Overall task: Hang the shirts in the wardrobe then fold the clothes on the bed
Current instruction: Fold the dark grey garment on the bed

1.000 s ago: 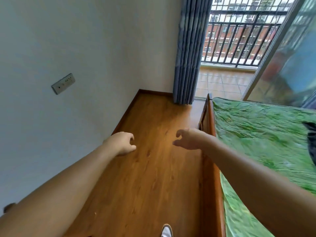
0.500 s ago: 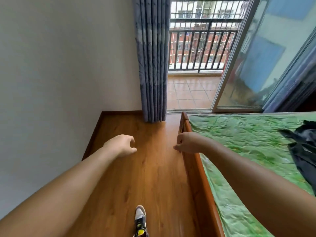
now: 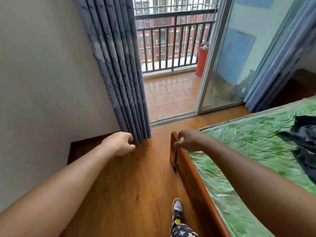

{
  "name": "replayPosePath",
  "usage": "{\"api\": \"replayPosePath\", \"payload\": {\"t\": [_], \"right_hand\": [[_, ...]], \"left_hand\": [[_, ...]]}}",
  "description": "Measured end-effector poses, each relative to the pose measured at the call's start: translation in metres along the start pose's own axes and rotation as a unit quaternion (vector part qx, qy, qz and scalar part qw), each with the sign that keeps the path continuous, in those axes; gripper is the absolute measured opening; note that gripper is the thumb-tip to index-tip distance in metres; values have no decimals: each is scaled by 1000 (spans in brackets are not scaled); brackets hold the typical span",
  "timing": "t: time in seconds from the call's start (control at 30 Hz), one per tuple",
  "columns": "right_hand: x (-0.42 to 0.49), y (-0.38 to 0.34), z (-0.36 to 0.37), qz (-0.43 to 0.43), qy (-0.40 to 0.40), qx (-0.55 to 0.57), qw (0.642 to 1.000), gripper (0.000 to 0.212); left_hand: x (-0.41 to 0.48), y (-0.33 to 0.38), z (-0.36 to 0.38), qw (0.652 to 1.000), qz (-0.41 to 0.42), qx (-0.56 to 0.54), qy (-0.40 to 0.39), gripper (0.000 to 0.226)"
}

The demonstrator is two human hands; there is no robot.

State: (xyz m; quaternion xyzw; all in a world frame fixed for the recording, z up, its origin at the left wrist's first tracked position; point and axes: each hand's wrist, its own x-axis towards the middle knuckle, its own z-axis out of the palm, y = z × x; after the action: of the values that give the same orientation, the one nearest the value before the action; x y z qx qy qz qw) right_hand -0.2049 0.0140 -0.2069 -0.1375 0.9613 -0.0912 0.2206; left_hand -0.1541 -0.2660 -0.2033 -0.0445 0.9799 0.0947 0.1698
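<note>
**Both hands empty beside the bed**

The left hand [image 3: 119,143] hangs over the wooden floor [image 3: 136,185] with its fingers loosely curled, holding nothing, just in front of the grey-blue curtain [image 3: 119,74]. The right hand [image 3: 189,140] hovers over the far corner of the wooden bed frame [image 3: 188,171], fingers relaxed and slightly spread, also holding nothing. The dark clothes [image 3: 306,139] lie crumpled at the far right on the bed's green cover [image 3: 248,142]. A shoe [image 3: 177,209] shows near the bottom edge.

Crumpled dark navy clothes [image 3: 307,144] lie unfolded in a loose heap on the bed [image 3: 184,171], at the right edge of view, resting on its wrinkled green sheet [image 3: 248,144].
</note>
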Motion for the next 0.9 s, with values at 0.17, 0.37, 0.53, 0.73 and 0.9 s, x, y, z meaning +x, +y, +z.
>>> {"api": "replayPosePath", "payload": {"t": [0.17,0.37,0.53,0.73,0.9], "right_hand": [[116,40,-38,13,0,10,1000,56],[234,87,-107,21,-6,20,1000,56],[313,114,-159,38,-12,25,999,52],[407,142,-199,80,-11,26,996,50],[492,159,-229,136,5,43,990,56]], "left_hand": [[134,24,-35,999,19,35,-6,38],[270,67,-94,997,38,61,-16,37],[368,91,-130,996,61,70,-16,45],[495,108,-158,994,85,72,-16,52],[612,112,-179,986,139,91,-2,53]]}}
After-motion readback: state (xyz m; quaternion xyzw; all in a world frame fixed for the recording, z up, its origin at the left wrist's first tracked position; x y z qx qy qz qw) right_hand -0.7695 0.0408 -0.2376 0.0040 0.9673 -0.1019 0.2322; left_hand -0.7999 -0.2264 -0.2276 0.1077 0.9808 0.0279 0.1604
